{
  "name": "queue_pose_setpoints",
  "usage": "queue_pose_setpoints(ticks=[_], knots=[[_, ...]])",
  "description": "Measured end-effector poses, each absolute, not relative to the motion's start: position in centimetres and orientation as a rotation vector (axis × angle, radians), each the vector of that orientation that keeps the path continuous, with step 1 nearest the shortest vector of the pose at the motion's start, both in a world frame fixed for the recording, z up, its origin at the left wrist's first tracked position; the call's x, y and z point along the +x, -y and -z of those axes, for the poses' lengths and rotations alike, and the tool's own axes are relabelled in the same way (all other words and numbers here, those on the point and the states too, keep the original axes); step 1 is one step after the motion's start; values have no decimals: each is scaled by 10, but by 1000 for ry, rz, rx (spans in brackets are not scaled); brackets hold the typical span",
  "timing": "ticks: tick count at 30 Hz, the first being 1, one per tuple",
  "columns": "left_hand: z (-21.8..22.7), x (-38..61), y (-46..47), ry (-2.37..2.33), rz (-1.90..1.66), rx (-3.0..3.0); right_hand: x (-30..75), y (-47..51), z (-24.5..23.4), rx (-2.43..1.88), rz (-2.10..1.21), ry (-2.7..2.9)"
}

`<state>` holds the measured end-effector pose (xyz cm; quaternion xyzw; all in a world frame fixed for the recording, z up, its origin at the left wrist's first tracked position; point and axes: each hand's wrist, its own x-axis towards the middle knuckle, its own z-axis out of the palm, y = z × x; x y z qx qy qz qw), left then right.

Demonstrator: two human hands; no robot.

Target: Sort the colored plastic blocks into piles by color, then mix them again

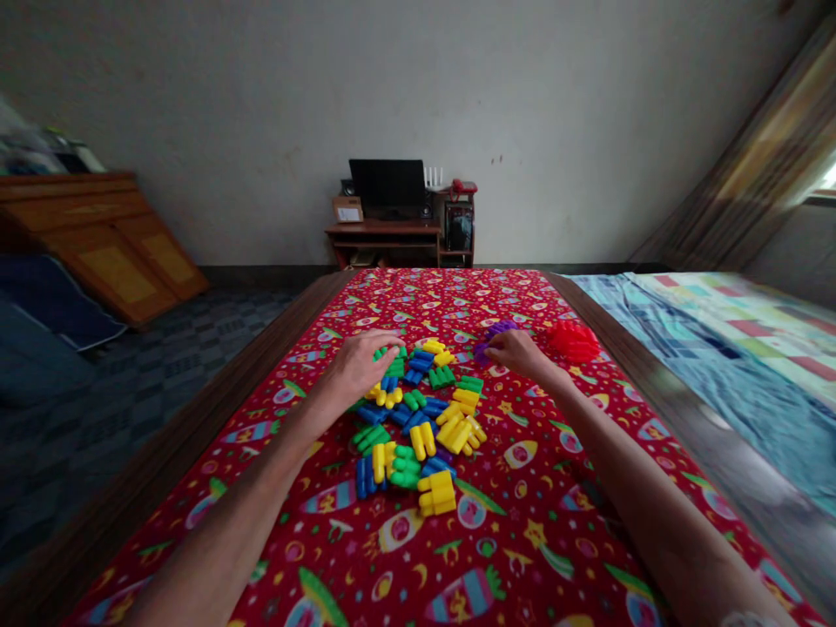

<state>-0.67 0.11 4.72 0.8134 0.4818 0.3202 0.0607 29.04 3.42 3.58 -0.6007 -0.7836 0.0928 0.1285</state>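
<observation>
A loose pile of plastic building blocks in green, blue and yellow lies on the red patterned cloth (522,566) in front of me. At the pile's far left, my left hand (366,361) has its thumb and fingers closed around a green block (395,364). My right hand (515,353) is beyond the pile to the right, its fingers pinched on a purple block (482,353). More purple blocks (502,327) lie just behind those fingers, partly hidden. A heap of red blocks (573,342) sits to the right of that hand. Nearest me is a yellow block (437,494).
The cloth covers a long surface with dark wooden edges (274,370). To the right lies a bed with a blue sheet (653,348). Against the far wall stands a desk (385,228) with a monitor (387,185). A wooden cabinet (117,252) stands at the left.
</observation>
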Motion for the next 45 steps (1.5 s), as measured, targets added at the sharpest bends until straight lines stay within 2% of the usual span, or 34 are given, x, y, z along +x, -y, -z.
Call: queue_pose_setpoints(ticks=[3, 6, 11, 13, 18, 22, 29, 35, 45], knots=[[-44, -26, -13, -1563, -814, 2427, 293, -33, -33, -1900, -87, 2156], [-29, -31, -21, -1651, -697, 2389, 282, -22, -45, -1764, -72, 2209], [-4, -25, -27, -1675, -580, 2319, 244, 21, -72, -1024, -758, 2724], [1, -24, -27, -1649, -579, 2290, 230, 41, -72, -839, -852, 2913], [7, -31, -30, -1543, -722, 2185, 216, 74, -57, -1030, -261, 3019], [14, -41, -35, -1411, -932, 1957, 217, 76, -53, -1061, -142, 3032], [25, -58, -35, -1259, -1230, 1495, 221, 61, -60, -1198, -228, 3052], [30, -61, -39, -1250, -1260, 1447, 215, 60, -57, -992, -368, 3078], [29, -60, -38, -1253, -1275, 1432, 237, 8, -52, -1087, -799, 2384]])
